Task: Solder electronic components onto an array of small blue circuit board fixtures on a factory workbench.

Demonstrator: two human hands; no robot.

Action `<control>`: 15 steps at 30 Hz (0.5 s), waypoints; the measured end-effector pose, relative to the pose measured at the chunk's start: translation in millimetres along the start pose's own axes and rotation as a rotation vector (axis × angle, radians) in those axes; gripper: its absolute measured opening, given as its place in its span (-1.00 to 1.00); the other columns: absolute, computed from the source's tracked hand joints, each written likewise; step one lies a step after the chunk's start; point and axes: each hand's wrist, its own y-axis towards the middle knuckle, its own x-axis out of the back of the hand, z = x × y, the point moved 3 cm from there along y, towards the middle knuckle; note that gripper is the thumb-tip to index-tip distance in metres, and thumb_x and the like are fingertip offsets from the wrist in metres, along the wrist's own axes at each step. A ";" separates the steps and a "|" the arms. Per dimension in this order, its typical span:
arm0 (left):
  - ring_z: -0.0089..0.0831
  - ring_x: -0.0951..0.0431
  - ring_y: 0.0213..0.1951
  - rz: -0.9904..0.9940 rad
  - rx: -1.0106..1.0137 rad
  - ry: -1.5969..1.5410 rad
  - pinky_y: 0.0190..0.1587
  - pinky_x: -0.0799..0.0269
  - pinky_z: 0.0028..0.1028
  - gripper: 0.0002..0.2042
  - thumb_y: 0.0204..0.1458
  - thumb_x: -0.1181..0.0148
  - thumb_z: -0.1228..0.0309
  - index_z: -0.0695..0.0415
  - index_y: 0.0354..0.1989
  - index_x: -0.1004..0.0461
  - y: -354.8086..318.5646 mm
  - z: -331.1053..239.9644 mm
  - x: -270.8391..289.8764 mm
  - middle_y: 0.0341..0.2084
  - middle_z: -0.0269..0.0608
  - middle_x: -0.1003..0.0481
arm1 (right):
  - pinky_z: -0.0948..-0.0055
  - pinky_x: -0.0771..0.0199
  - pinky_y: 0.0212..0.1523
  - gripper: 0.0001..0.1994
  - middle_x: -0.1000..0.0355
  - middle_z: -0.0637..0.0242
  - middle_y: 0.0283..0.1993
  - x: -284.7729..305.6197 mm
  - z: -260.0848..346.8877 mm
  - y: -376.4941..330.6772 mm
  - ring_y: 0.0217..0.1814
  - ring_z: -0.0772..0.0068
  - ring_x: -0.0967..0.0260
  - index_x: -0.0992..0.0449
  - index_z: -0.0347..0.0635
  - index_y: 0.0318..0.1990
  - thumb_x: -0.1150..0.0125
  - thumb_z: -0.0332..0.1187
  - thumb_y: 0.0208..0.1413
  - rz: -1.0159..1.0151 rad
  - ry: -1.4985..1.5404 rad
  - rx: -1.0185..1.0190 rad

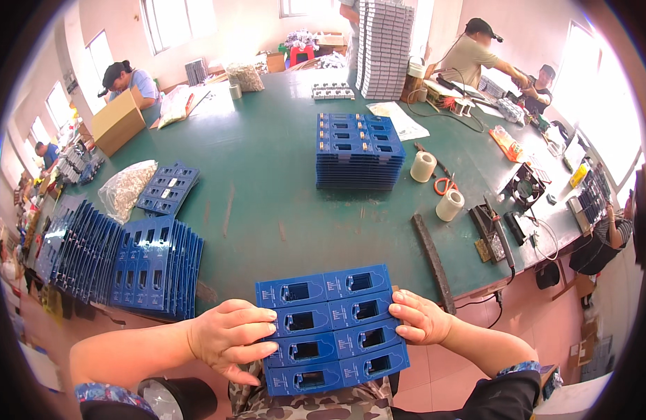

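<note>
A blue cardboard sheet of joined packaging cards with cut-out windows (333, 327) lies at the near edge of the green table (267, 175), partly over my lap. My left hand (228, 339) grips its left edge, fingers spread across the cards. My right hand (421, 316) holds its right edge with fingers curled over it. Both hands hold the same sheet flat.
A leaning row of blue sheets (120, 262) stands at my left. A flat stack of blue sheets (358, 150) sits mid-table. Two tape rolls (435, 185), orange scissors (445, 185), a small fan (526, 185) and a soldering tool (498, 231) lie right. Other people work around the table's far side.
</note>
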 end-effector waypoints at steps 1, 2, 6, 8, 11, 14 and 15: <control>-0.16 -0.47 0.02 0.028 0.052 0.018 -0.02 -0.33 -0.23 -0.46 0.07 -0.09 -0.13 0.02 0.05 -0.38 4.7 -1.6 0.6 -0.12 -0.15 -0.40 | -0.05 -0.28 0.30 -0.33 -0.09 -0.03 0.35 0.2 0.2 0.7 0.41 -0.13 -0.09 -0.03 0.04 0.28 -0.20 -0.46 0.03 -0.001 -0.007 0.007; -0.19 -0.47 -0.02 0.058 0.107 0.039 -0.05 -0.33 -0.24 -0.43 0.08 -0.04 -0.17 0.04 0.06 -0.43 9.3 -2.4 1.1 -0.16 -0.18 -0.40 | -0.07 -0.28 0.30 -0.33 -0.08 -0.04 0.35 0.3 0.0 1.5 0.41 -0.13 -0.08 -0.03 0.03 0.28 -0.21 -0.47 0.02 -0.011 0.001 0.009; -0.24 -0.46 -0.10 0.039 0.168 0.092 -0.10 -0.33 -0.26 -0.42 0.08 -0.02 -0.19 0.07 -0.03 -0.54 23.1 -11.8 2.5 -0.20 -0.23 -0.38 | -0.09 -0.27 0.30 -0.32 -0.06 -0.05 0.36 0.6 0.0 1.6 0.42 -0.13 -0.06 -0.04 0.01 0.27 -0.22 -0.47 0.00 -0.017 0.007 0.004; -0.27 -0.44 -0.13 0.071 0.215 0.142 -0.14 -0.33 -0.27 -0.45 0.08 -0.06 -0.16 0.10 -0.05 -0.54 26.7 -13.0 1.3 -0.21 -0.24 -0.38 | -0.09 -0.28 0.30 -0.33 -0.06 -0.05 0.36 0.3 0.0 0.4 0.42 -0.13 -0.06 -0.06 0.00 0.24 -0.24 -0.46 -0.02 -0.004 0.003 -0.008; -0.27 -0.44 -0.14 0.039 0.241 0.163 -0.15 -0.34 -0.29 -0.47 0.05 -0.12 -0.12 0.10 -0.05 -0.53 32.8 -15.7 -0.7 -0.21 -0.24 -0.39 | -0.08 -0.27 0.30 -0.35 -0.07 -0.04 0.36 0.4 0.6 -0.6 0.42 -0.12 -0.07 -0.07 0.00 0.23 -0.24 -0.46 -0.02 0.003 -0.014 -0.017; -0.28 -0.43 -0.14 0.050 0.282 0.149 -0.16 -0.34 -0.31 -0.54 -0.07 -0.23 0.00 0.11 -0.14 -0.54 39.1 -18.8 1.7 -0.04 -0.18 -0.42 | -0.08 -0.26 0.31 -0.37 -0.08 -0.03 0.35 1.0 1.2 0.8 0.42 -0.11 -0.07 -0.08 0.01 0.22 -0.24 -0.46 -0.01 0.004 -0.009 -0.008; -0.28 -0.43 -0.13 0.094 0.312 0.138 -0.15 -0.34 -0.30 -0.57 -0.12 -0.26 0.04 0.11 -0.18 -0.54 41.0 -17.4 2.1 0.03 -0.16 -0.42 | -0.08 -0.26 0.31 -0.37 -0.08 -0.03 0.35 1.1 1.0 1.5 0.42 -0.11 -0.07 -0.08 0.01 0.22 -0.24 -0.46 -0.01 0.002 -0.016 -0.003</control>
